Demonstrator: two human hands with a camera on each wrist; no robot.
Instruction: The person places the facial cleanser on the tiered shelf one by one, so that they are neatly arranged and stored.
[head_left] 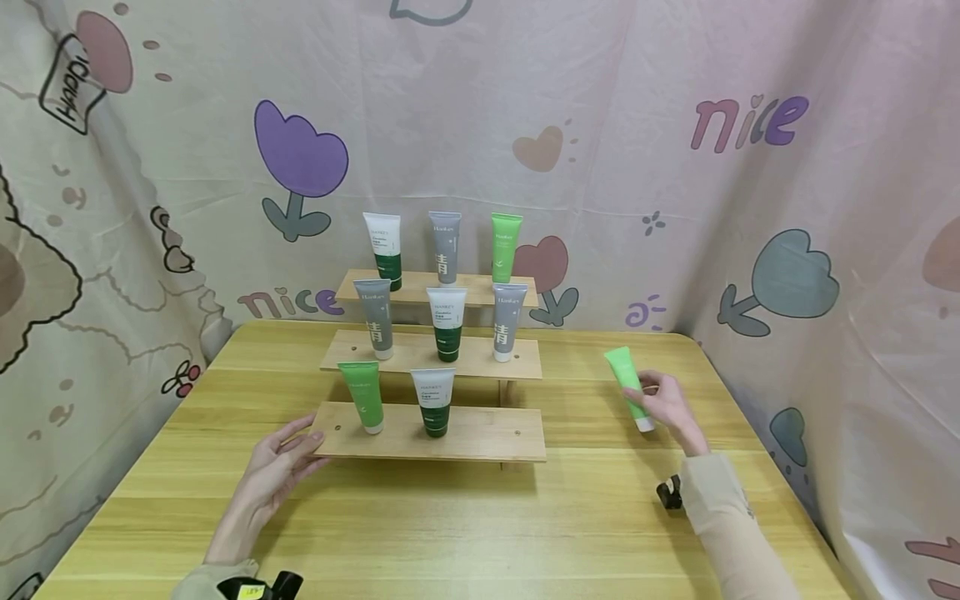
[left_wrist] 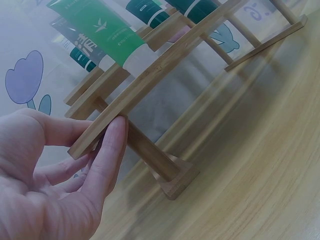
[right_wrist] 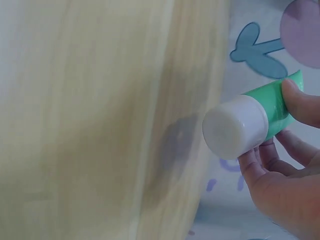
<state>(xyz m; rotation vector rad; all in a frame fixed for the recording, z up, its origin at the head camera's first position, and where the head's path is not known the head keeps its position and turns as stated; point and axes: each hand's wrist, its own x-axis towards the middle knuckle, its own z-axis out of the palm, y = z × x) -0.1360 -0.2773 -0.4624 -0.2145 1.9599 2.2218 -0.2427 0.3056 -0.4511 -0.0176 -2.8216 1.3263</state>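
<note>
My left hand (head_left: 273,471) grips the left end of the lowest board of a three-tier wooden shelf (head_left: 480,435), thumb and fingers on opposite faces of the board. On that board stand a green tube (head_left: 364,396) at the left and a white and dark green tube (head_left: 433,400) near the middle. Off to the right of the shelf, my right hand (head_left: 666,404) holds another green tube (head_left: 624,371), tilted, its white cap pointing down. In the right wrist view the cap (right_wrist: 232,127) faces the camera, with thumb and fingers around the green body.
The middle board carries two grey tubes (head_left: 376,317) with a white and green tube (head_left: 447,321) between them. On the top board stand a white and green tube (head_left: 386,250), a grey tube (head_left: 446,246) and a green tube (head_left: 506,246). A printed curtain (head_left: 465,100) surrounds the wooden table (head_left: 600,533).
</note>
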